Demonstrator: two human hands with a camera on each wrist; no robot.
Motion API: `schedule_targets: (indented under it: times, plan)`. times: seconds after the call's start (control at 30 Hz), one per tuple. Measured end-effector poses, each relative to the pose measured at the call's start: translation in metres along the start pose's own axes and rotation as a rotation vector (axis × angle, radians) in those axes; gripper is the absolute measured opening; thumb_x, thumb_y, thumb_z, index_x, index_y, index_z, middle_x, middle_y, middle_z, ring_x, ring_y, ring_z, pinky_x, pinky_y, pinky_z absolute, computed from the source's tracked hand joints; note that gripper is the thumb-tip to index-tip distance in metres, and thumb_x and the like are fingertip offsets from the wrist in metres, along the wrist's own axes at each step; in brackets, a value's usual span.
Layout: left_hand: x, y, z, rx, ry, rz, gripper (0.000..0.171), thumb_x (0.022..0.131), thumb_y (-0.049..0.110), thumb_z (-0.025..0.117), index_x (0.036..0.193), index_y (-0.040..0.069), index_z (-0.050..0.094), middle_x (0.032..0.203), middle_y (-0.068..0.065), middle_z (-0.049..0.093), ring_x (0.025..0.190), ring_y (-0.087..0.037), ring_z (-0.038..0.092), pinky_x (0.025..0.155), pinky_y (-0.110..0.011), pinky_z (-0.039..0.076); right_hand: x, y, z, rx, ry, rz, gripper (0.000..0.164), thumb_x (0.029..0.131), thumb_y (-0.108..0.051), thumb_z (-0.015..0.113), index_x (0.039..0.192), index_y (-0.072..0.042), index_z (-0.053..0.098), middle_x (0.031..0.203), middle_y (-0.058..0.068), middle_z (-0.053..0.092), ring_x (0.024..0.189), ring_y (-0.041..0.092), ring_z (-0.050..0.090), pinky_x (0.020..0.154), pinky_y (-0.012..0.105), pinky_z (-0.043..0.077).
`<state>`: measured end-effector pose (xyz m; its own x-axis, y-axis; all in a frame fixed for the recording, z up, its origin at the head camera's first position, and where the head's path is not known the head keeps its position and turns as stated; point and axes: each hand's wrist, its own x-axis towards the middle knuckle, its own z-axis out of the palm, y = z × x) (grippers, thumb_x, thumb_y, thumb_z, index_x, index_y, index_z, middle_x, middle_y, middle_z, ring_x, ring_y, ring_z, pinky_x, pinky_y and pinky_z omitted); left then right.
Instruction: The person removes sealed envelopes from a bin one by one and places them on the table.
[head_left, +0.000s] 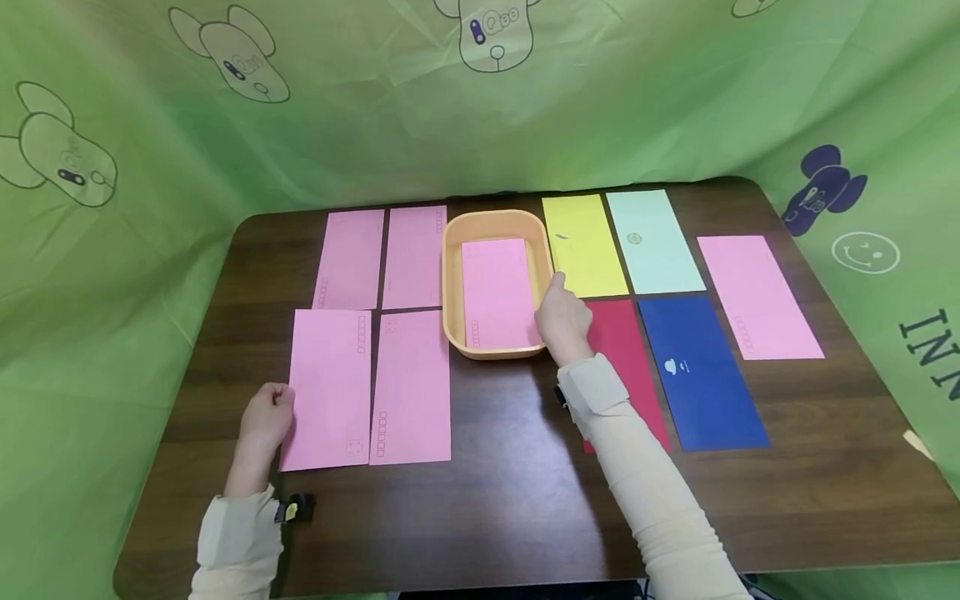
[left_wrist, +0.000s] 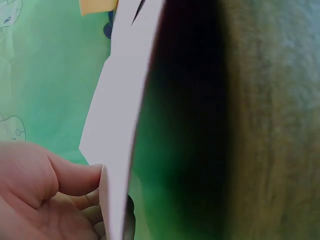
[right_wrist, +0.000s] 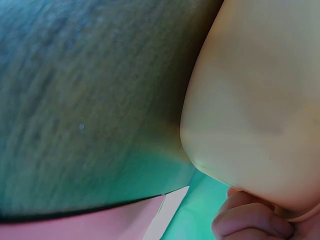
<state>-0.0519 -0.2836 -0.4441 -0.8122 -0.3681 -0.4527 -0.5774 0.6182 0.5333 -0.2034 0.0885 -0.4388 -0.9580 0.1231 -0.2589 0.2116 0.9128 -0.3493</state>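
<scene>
At the front left, my left hand [head_left: 267, 414] pinches the left edge of a pink envelope [head_left: 327, 383]. The left wrist view shows the thumb [left_wrist: 80, 176] on one face of this envelope [left_wrist: 116, 110], with fingertips behind it. My right hand [head_left: 564, 318] grips the right rim of a peach plastic tray [head_left: 495, 353]. Curled fingers [right_wrist: 252, 220] show at the tray's rim [right_wrist: 250, 100] in the right wrist view. One pink envelope [head_left: 497, 292] lies inside the tray.
Pink envelopes [head_left: 412, 383], [head_left: 349, 254] and others lie left of the tray. To its right are a yellow envelope [head_left: 587, 242], a mint one [head_left: 656, 250], a red one [head_left: 626, 367], a blue one [head_left: 708, 392] and another pink envelope [head_left: 761, 292]. Green cloth [head_left: 375, 125] surrounds the table.
</scene>
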Motion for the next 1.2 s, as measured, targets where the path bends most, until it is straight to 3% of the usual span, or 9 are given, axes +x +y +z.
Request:
schedule_targets:
  times: [0.4, 0.63, 0.97, 1.2]
  plan:
    - [0.003, 0.0, 0.004, 0.055, 0.049, 0.008, 0.044, 0.101, 0.021, 0.029, 0.126, -0.012, 0.045, 0.128, -0.036, 0.047, 0.118, -0.049, 0.046, 0.098, -0.056, 0.037, 0.0, 0.0, 0.0, 0.008, 0.007, 0.005, 0.031, 0.094, -0.009, 0.043, 0.124, -0.003, 0.035, 0.08, 0.017, 0.062, 0.07, 0.03, 0.061, 0.055, 0.035, 0.04]
    - [0.004, -0.001, 0.009, 0.026, 0.036, -0.039, 0.048, 0.102, 0.023, 0.029, 0.133, -0.012, 0.042, 0.135, -0.035, 0.044, 0.124, -0.049, 0.043, 0.101, -0.057, 0.037, 0.002, 0.001, 0.0, 0.009, -0.003, 0.012, 0.031, 0.094, -0.009, 0.043, 0.123, -0.003, 0.035, 0.082, 0.018, 0.063, 0.073, 0.031, 0.063, 0.056, 0.036, 0.042]
    - [0.005, -0.001, 0.014, -0.009, 0.085, -0.058, 0.045, 0.102, 0.021, 0.032, 0.131, -0.012, 0.042, 0.126, -0.033, 0.049, 0.113, -0.045, 0.049, 0.093, -0.054, 0.042, 0.0, 0.0, 0.0, 0.015, -0.006, 0.005, 0.031, 0.094, -0.009, 0.043, 0.123, -0.002, 0.035, 0.079, 0.016, 0.061, 0.069, 0.029, 0.06, 0.055, 0.035, 0.041]
    - [0.008, -0.002, 0.016, 0.02, 0.118, -0.018, 0.043, 0.101, 0.019, 0.033, 0.126, -0.013, 0.046, 0.121, -0.034, 0.053, 0.111, -0.046, 0.051, 0.093, -0.053, 0.041, 0.0, 0.0, 0.0, 0.011, 0.003, 0.004, 0.027, 0.094, -0.009, 0.043, 0.119, -0.003, 0.036, 0.078, 0.015, 0.06, 0.068, 0.028, 0.058, 0.055, 0.035, 0.039]
